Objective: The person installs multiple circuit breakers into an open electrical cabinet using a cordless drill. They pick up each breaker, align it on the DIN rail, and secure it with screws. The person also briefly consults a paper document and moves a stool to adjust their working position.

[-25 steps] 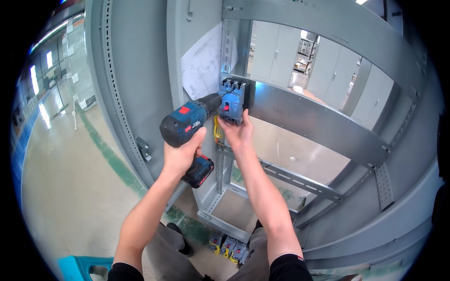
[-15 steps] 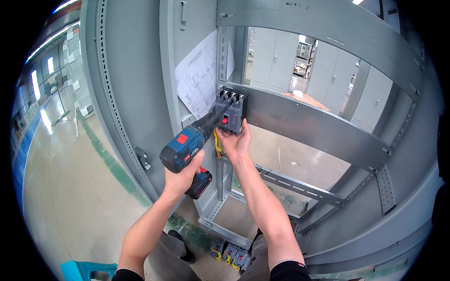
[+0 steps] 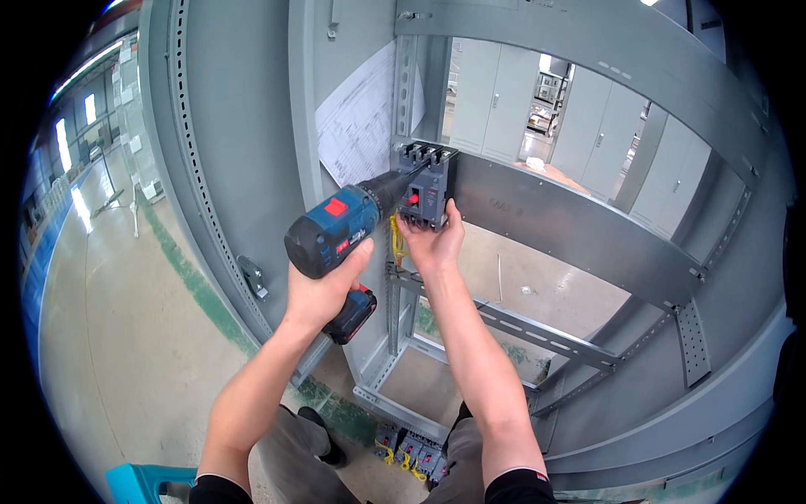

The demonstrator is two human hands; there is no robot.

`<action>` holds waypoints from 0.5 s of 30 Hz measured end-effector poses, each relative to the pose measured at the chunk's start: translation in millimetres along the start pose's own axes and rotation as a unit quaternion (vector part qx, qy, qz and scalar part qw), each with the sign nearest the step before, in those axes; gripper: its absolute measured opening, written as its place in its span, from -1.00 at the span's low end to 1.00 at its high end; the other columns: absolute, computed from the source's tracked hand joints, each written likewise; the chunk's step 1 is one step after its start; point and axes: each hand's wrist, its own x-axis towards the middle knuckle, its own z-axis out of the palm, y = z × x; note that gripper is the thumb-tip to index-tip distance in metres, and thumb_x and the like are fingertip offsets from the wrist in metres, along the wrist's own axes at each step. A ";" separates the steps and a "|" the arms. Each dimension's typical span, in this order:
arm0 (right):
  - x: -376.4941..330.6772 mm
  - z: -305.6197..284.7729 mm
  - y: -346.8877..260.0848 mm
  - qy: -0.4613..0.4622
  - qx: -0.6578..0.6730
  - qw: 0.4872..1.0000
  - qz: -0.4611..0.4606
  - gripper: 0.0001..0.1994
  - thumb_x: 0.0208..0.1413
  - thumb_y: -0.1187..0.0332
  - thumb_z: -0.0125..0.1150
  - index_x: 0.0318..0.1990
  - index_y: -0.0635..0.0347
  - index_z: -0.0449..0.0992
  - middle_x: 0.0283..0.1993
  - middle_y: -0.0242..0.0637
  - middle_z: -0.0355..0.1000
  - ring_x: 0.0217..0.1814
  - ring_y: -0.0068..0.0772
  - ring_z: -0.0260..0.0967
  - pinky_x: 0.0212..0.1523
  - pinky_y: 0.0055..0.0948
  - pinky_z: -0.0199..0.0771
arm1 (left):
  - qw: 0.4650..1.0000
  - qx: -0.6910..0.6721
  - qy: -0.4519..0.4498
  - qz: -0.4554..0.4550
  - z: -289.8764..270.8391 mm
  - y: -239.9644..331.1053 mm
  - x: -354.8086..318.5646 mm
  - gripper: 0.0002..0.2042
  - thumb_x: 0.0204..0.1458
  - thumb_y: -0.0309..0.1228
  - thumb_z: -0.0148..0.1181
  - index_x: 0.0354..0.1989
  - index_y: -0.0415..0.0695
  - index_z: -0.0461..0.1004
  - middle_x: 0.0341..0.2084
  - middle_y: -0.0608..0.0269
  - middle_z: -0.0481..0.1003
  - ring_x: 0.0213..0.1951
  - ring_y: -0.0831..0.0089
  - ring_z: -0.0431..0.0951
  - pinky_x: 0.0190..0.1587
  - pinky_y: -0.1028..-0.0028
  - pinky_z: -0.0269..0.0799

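Observation:
My left hand (image 3: 323,290) is closed round the handle of a blue and black cordless drill (image 3: 336,225). The drill's long bit reaches up and right to the upper part of a dark grey circuit breaker (image 3: 426,186) with a red toggle; where its tip sits exactly is hard to see. From below, my right hand (image 3: 434,239) grips the breaker, thumb on its right side and fingers at its lower left. The breaker rests against the left end of a grey metal crossplate (image 3: 537,206). Yellow wires (image 3: 398,244) hang just below it.
Grey cabinet framing surrounds my arms, with a lower slotted rail (image 3: 520,323). A printed sheet (image 3: 359,118) is fixed to the left panel. Several more breakers (image 3: 411,452) with yellow wires lie on the floor by my feet. A teal stool (image 3: 138,483) stands at lower left.
The breaker, held in my right hand, appears slightly further right and higher in view. The drill has shifted up a little with its bit still at the breaker.

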 end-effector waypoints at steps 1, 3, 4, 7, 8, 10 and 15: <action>-0.3 -0.2 -0.3 -0.006 0.016 1.000 0.014 -0.48 0.21 0.00 0.00 0.16 0.19 0.29 0.24 -0.04 0.19 0.31 -0.05 0.10 0.39 0.10 -0.02 | 1.000 0.001 0.004 -0.003 0.8 4.0 0.5 -0.85 0.04 -0.41 0.30 -0.31 -0.18 0.47 -0.58 0.43 0.44 -0.63 0.68 0.39 -0.57 0.58 0.35; 0.0 -0.1 -0.3 -0.009 0.024 0.999 0.026 -0.48 0.20 0.01 0.01 0.17 0.19 0.29 0.26 -0.04 0.17 0.32 -0.05 0.09 0.39 0.09 -0.04 | 1.000 0.004 0.011 -0.010 4.0 12.3 -0.1 -0.86 0.06 -0.40 0.29 -0.35 -0.15 0.45 -0.64 0.43 0.41 -0.65 0.65 0.38 -0.56 0.57 0.32; 1.2 0.4 0.1 -0.005 0.017 1.000 0.025 -0.48 0.20 0.01 0.01 0.17 0.18 0.28 0.26 -0.04 0.16 0.33 -0.05 0.08 0.40 0.09 -0.04 | 1.000 0.006 0.012 -0.009 5.1 11.5 -0.5 -0.86 0.06 -0.40 0.29 -0.36 -0.15 0.45 -0.65 0.43 0.41 -0.65 0.65 0.38 -0.56 0.57 0.31; 2.7 0.3 -0.9 0.002 0.002 1.000 0.016 -0.46 0.19 0.00 0.04 0.20 0.17 0.26 0.28 -0.07 0.16 0.31 -0.08 0.10 0.37 0.07 0.00 | 1.000 0.012 0.014 -0.007 4.6 10.4 -1.2 -0.86 0.06 -0.40 0.29 -0.36 -0.16 0.45 -0.65 0.43 0.40 -0.65 0.65 0.37 -0.57 0.57 0.30; 2.6 -0.3 -0.8 0.004 -0.002 1.000 0.013 -0.45 0.19 0.00 0.05 0.21 0.16 0.25 0.28 -0.09 0.16 0.30 -0.09 0.11 0.36 0.06 0.02 | 1.000 0.014 0.013 -0.011 3.4 8.8 -1.1 -0.86 0.06 -0.40 0.29 -0.36 -0.16 0.45 -0.66 0.43 0.40 -0.65 0.65 0.37 -0.57 0.57 0.30; 3.2 -0.1 0.5 0.011 0.011 1.000 0.022 -0.46 0.19 -0.01 0.05 0.20 0.16 0.26 0.26 -0.10 0.18 0.30 -0.11 0.11 0.36 0.07 0.03 | 1.000 0.012 0.010 -0.018 1.2 10.0 0.3 -0.86 0.06 -0.40 0.29 -0.35 -0.16 0.45 -0.66 0.43 0.40 -0.65 0.65 0.37 -0.57 0.57 0.29; 8.3 -9.9 -1.9 0.005 0.002 1.000 0.021 -0.47 0.18 -0.01 0.05 0.17 0.14 0.29 0.23 -0.12 0.20 0.29 -0.14 0.12 0.34 0.08 0.03 | 1.000 0.017 0.013 -0.009 1.2 7.4 -0.2 -0.87 0.07 -0.41 0.28 -0.34 -0.17 0.45 -0.66 0.43 0.40 -0.66 0.65 0.36 -0.56 0.57 0.30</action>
